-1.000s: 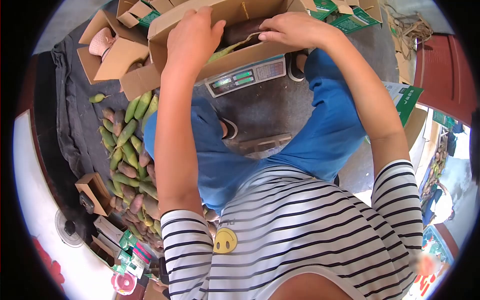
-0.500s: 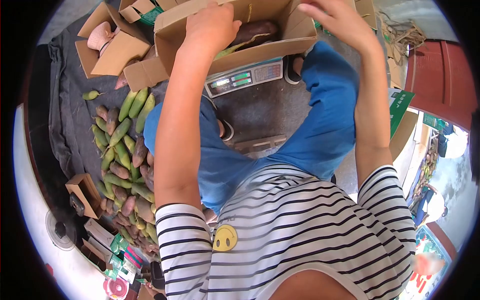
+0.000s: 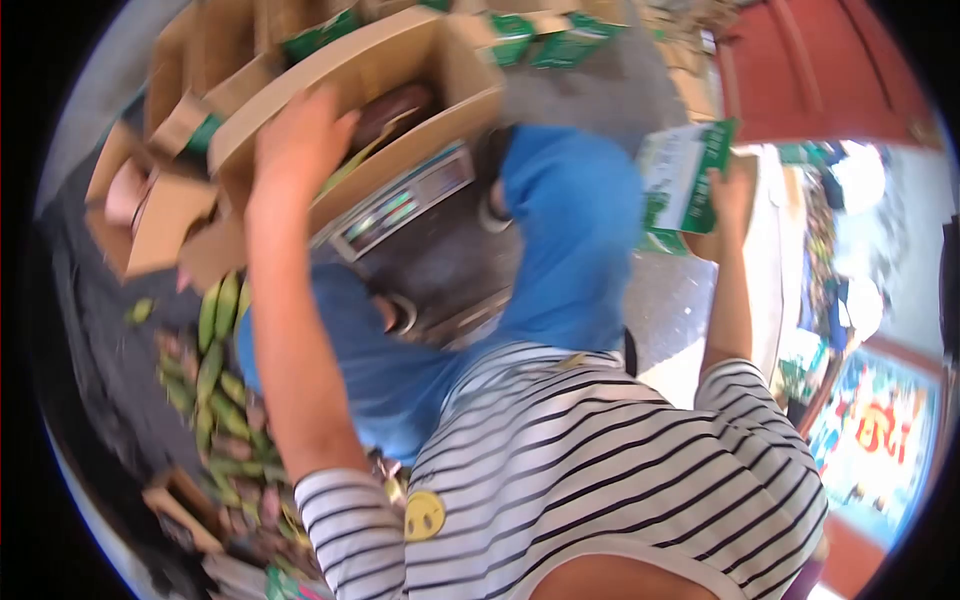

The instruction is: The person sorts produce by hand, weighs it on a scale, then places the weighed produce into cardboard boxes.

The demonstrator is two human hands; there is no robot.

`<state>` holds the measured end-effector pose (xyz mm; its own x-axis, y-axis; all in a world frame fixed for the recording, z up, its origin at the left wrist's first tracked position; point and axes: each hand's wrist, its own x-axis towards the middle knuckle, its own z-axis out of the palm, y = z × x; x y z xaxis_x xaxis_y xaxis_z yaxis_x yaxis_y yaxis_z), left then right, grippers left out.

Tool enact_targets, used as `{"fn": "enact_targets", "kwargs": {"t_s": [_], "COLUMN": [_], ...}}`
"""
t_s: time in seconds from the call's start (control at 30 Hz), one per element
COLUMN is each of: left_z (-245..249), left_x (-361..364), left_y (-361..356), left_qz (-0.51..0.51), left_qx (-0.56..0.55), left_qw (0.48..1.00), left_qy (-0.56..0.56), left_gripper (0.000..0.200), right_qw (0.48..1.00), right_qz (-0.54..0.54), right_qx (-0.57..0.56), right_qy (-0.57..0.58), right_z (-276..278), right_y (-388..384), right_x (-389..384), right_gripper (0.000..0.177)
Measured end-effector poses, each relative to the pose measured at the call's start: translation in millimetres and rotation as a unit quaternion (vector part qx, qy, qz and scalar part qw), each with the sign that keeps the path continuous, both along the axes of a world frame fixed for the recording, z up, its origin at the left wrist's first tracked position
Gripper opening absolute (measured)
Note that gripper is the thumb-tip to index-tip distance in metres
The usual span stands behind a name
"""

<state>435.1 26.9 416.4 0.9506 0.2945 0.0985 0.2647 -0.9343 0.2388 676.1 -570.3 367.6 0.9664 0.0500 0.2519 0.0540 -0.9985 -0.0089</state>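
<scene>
An open cardboard box (image 3: 400,155) stands on a digital scale (image 3: 405,205) in front of my knees, with a dark reddish radish (image 3: 392,112) inside. My left hand (image 3: 300,140) is over the box's left part, blurred, so its fingers' hold cannot be made out. Out to the right, my right hand (image 3: 732,195) grips the edge of a green and white printed packet (image 3: 690,175), beside a cardboard piece or box.
Green and reddish radishes (image 3: 225,400) lie heaped on a dark cloth at the left. More open cardboard boxes (image 3: 165,215) stand at the upper left. Green packets (image 3: 575,40) are at the top. A red door (image 3: 830,70) is at the upper right.
My right hand has moved from the box's right end out to the right and taken hold of the green and white packet. The view has turned to the right.
</scene>
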Motion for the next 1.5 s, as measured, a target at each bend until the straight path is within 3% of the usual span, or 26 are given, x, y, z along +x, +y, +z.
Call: {"fn": "enact_targets", "kwargs": {"t_s": [0.1, 0.17, 0.27, 0.37, 0.47, 0.57, 0.67, 0.77, 0.93, 1.13, 1.3, 1.5], "left_z": [5, 5, 5, 5, 6, 6, 14, 12, 9, 10, 16, 14], "left_x": [2, 5, 10, 11, 9, 9, 10, 12, 9, 13, 16, 15], "left_y": [-6, -10, -18, -20, -21, -22, -25, -26, -26, -32, -35, -38], "left_qz": [-0.010, -0.026, -0.033, -0.043, -0.033, -0.029, -0.015, -0.016, -0.031, -0.038, -0.024, -0.040], "left_qx": [0.008, 0.007, -0.004, 0.001, -0.001, -0.005, -0.022, -0.028, -0.008, -0.008, -0.038, -0.014], "left_qw": [0.999, 0.999, 0.998, 0.996, 0.996, 0.996, 0.993, 0.993, 0.995, 0.994, 0.989, 0.993], "left_qy": [0.036, 0.039, 0.055, 0.082, 0.086, 0.089, 0.114, 0.112, 0.091, 0.105, 0.140, 0.112], "left_gripper": [0.031, 0.032, 0.032, 0.032, 0.032, 0.032, 0.034, 0.032, 0.025, 0.027, 0.034, 0.032], "right_qw": [0.985, 0.973, 0.980, 0.974, 0.963, 0.905, 0.947, 0.958, 0.953, 0.966, 0.978, 0.974], "right_qz": [-0.135, -0.191, -0.175, -0.190, -0.130, -0.106, -0.107, -0.101, -0.052, 0.005, -0.026, -0.094], "right_qx": [0.072, 0.101, 0.098, 0.086, 0.169, 0.341, 0.222, 0.187, 0.232, 0.173, 0.130, 0.152], "right_qy": [0.083, 0.079, 0.008, 0.084, 0.164, 0.231, 0.205, 0.193, 0.189, 0.191, 0.158, 0.139], "right_z": [-34, -46, -48, -38, -36, -60, -71, -58, -21, -34, -42, -56], "right_y": [-29, -22, -13, -14, -25, -29, -30, -28, 3, 62, 85, 129], "right_x": [-17, -35, -45, -34, -22, -18, -13, -17, -31, -38, -57, -62], "right_gripper": [0.078, 0.078, 0.071, 0.061, 0.042, 0.031, 0.030, 0.029, 0.027, 0.028, 0.030, 0.063]}}
